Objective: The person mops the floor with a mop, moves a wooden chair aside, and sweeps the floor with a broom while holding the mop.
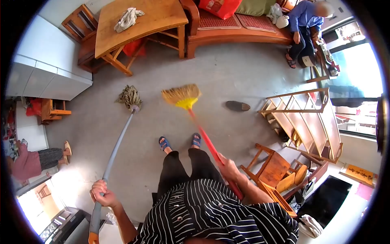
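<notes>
My left hand (104,194) is closed round the grey handle of a mop (130,97), whose stringy grey head lies on the floor ahead of me to the left. In my right hand (230,168) is the red handle of a broom (181,95). The broom has tan bristles and a yellow collar, and its head is in front of my feet, right of the mop head. Whether the bristles touch the floor I cannot tell. A dark slipper (237,106) lies on the floor to the right of the broom head.
A wooden table (162,16) with a cloth (129,19) and a wooden bench (239,34) stand ahead. One person (304,24) sits at the far right; another (38,162) is at the left. A shoe rack (304,122) and wooden stools (274,168) are on the right. White cabinets (48,77) stand left.
</notes>
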`<state>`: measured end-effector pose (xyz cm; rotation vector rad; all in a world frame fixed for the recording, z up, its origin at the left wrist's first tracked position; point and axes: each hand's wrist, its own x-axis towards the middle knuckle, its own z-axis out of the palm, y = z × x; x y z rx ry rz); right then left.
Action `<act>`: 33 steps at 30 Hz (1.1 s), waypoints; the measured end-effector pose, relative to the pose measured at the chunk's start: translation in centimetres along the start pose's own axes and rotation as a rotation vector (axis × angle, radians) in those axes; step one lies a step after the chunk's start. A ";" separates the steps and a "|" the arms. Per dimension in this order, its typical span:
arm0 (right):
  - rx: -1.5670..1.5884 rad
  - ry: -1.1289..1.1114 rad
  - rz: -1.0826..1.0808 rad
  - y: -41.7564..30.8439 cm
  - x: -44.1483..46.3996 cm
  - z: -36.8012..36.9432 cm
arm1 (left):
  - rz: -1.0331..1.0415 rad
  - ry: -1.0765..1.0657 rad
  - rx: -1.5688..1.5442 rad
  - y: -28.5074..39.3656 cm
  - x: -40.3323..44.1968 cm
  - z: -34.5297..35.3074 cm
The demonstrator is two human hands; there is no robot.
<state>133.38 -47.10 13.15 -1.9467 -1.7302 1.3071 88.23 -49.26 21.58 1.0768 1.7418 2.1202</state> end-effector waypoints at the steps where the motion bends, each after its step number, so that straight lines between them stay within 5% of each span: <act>1: 0.010 0.002 0.000 -0.1 1.7 0.5 | 0.020 -0.003 -0.014 0.0 -0.2 0.3; 5: -0.066 0.012 -0.144 0.0 14.0 5.7 | 0.012 -0.054 -0.071 0.7 -0.5 3.0; 9: 0.096 -0.253 0.141 -0.6 24.0 10.6 | 0.019 -0.194 -0.079 0.6 0.5 2.9; 12: -0.078 -0.299 -0.066 4.7 27.0 15.7 | 0.062 -0.152 -0.051 0.5 1.5 1.0; 17: -0.072 -0.266 0.368 1.2 9.1 9.4 | 0.026 -0.022 -0.114 0.3 2.6 -3.2; 18: -0.151 -0.213 0.229 3.6 6.1 9.9 | 0.013 -0.026 -0.137 -0.2 2.9 -4.3; 20: -0.199 -0.215 0.302 5.8 0.4 9.7 | -0.022 -0.043 -0.172 -1.2 3.4 -6.7; 23: -0.109 -0.294 0.555 -2.1 -6.8 6.2 | -0.021 -0.032 -0.172 -1.1 4.5 -7.4; 25: -0.059 -0.234 0.543 -4.1 -10.3 5.8 | -0.006 -0.045 -0.162 -1.5 5.0 -8.0; 33: 0.101 0.049 0.396 -1.6 -6.3 8.2 | -0.076 -0.133 -0.190 -1.6 6.4 -9.0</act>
